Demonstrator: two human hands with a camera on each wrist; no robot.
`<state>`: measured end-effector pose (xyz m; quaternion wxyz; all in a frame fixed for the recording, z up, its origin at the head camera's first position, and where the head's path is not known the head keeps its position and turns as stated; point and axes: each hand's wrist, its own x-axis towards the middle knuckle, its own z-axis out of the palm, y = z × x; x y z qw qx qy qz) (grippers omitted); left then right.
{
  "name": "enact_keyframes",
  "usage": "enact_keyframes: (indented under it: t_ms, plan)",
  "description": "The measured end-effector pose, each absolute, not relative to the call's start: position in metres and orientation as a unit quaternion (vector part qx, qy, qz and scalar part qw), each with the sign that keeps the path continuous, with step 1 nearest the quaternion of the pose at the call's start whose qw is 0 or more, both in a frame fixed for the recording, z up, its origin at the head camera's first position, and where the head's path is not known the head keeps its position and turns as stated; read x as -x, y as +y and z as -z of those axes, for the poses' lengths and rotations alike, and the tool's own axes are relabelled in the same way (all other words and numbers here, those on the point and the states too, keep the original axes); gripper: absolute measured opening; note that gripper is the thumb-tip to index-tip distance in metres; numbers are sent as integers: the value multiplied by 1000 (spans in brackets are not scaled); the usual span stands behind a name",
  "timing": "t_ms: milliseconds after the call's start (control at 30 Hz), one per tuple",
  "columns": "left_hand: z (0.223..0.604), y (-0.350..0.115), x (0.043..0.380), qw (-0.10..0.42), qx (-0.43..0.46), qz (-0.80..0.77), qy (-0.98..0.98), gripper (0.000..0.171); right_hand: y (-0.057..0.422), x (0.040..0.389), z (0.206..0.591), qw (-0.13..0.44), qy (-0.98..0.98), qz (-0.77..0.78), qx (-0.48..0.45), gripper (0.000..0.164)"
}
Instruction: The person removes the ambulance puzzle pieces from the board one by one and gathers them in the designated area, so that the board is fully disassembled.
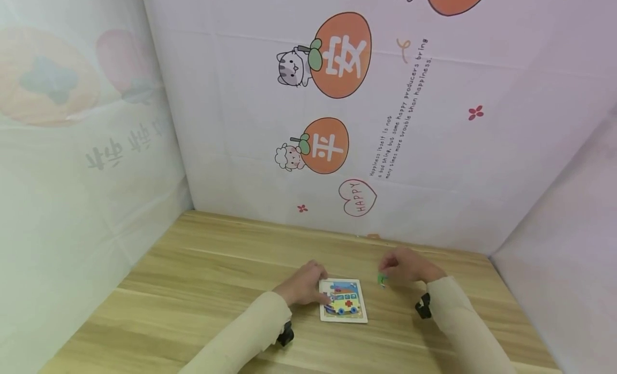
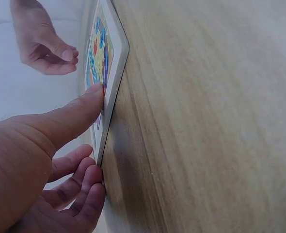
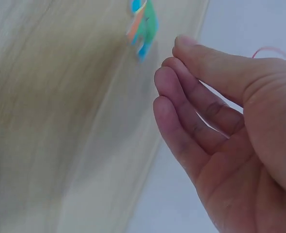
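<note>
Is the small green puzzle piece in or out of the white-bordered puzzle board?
Out: the head view shows the piece near the right hand, with wooden tabletop between it and the board.

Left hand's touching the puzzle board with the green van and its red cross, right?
Not the colour: in the head view, the van is yellow. The red cross is correct, and the left hand touches the puzzle board.
</note>
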<state>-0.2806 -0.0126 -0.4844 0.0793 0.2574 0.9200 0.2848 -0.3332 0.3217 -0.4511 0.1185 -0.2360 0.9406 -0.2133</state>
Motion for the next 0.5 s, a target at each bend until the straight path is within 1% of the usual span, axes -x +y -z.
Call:
enact_keyframes:
  t_ms: [100,300,500]
  plan:
    - [484,-12,281,78,-260,-283,920,60,311,330,443,116,938,196,262,4]
    - [487,-12,282,76,-261,-277,922,60,284,320,439,115,941,180,261,9]
    - [487,-12,283,78,-258,-282,921,60,260,315,442,92,921,198,324,15]
